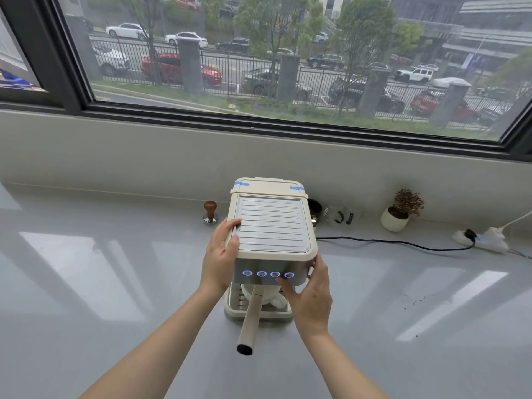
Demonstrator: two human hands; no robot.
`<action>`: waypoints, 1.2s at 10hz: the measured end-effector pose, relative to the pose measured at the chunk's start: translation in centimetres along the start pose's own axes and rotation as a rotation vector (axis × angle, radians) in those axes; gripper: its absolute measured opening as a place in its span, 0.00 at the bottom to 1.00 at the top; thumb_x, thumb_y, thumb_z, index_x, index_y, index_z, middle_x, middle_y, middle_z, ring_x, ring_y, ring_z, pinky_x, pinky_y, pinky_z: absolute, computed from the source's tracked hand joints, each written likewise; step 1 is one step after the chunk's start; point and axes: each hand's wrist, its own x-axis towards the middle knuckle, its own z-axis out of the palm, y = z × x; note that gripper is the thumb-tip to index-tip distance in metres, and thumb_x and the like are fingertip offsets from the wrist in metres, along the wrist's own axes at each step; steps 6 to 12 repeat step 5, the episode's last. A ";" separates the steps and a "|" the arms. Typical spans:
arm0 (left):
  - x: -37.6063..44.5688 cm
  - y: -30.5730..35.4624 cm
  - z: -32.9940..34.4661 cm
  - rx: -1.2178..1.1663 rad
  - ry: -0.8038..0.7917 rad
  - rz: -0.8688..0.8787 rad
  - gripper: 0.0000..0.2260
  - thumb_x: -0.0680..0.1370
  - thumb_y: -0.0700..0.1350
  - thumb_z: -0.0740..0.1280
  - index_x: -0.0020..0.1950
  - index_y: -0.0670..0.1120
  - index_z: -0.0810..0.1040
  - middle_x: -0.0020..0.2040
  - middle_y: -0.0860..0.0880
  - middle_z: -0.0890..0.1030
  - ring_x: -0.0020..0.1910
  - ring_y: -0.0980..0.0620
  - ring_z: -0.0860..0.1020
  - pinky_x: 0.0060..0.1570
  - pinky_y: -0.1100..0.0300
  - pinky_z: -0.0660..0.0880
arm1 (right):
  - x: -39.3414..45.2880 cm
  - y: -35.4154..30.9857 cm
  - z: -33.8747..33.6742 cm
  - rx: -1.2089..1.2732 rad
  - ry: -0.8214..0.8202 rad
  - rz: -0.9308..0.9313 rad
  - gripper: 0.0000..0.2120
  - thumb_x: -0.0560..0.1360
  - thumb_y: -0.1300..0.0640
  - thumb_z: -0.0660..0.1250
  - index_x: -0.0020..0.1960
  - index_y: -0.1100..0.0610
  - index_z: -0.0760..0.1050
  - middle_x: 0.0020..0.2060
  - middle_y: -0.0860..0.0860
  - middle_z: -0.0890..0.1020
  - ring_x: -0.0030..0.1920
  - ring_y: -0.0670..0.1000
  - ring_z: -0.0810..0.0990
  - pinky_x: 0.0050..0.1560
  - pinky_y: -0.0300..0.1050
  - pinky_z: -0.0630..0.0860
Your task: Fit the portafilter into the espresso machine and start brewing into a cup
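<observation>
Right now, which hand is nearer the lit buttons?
Right. The right hand has a fingertip at the lit buttons on the front panel; the left hand grips the machine's upper left edge.

No readable text, brand or number shows anywhere, not even on the espresso machine (272, 226).

two bare forearms come up from the bottom edge, no sleeves reaching as far as can be seen, no watch, bracelet or band at either wrist. the left hand (220, 262) has no ring on the fingers that show, nails short and unpainted. the right hand (312, 298) is just as plain, no ring or glove, its short thumbnail showing at the top, knuckles and slim fingers uncovered
</observation>
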 end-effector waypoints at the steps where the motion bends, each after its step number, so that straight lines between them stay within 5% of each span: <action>1: -0.1 0.2 -0.1 0.007 -0.001 0.003 0.21 0.70 0.59 0.54 0.61 0.60 0.73 0.67 0.57 0.73 0.67 0.53 0.71 0.66 0.49 0.70 | -0.8 1.0 -0.3 -0.028 -0.037 0.013 0.38 0.68 0.46 0.74 0.72 0.50 0.60 0.60 0.41 0.74 0.58 0.43 0.75 0.47 0.38 0.73; 3: -0.1 0.2 -0.2 0.034 -0.010 0.009 0.18 0.71 0.59 0.54 0.59 0.65 0.73 0.69 0.55 0.73 0.68 0.53 0.71 0.66 0.47 0.70 | -1.5 2.9 -1.1 -0.042 -0.159 0.073 0.29 0.73 0.50 0.71 0.69 0.45 0.61 0.58 0.38 0.73 0.59 0.42 0.75 0.54 0.44 0.76; 5: -0.2 0.4 -0.2 0.021 0.005 0.006 0.19 0.71 0.60 0.54 0.60 0.64 0.73 0.68 0.56 0.73 0.67 0.53 0.71 0.66 0.47 0.70 | 0.3 -0.9 -2.7 0.102 0.002 -0.001 0.18 0.75 0.38 0.60 0.61 0.42 0.64 0.54 0.37 0.74 0.56 0.43 0.75 0.55 0.48 0.76; 12: -0.2 0.4 -0.2 0.021 0.005 0.006 0.19 0.71 0.60 0.54 0.60 0.64 0.73 0.68 0.56 0.73 0.67 0.53 0.71 0.66 0.47 0.70 | 0.3 -0.9 -2.7 0.102 0.002 -0.001 0.18 0.75 0.38 0.60 0.61 0.42 0.64 0.54 0.37 0.74 0.56 0.43 0.75 0.55 0.48 0.76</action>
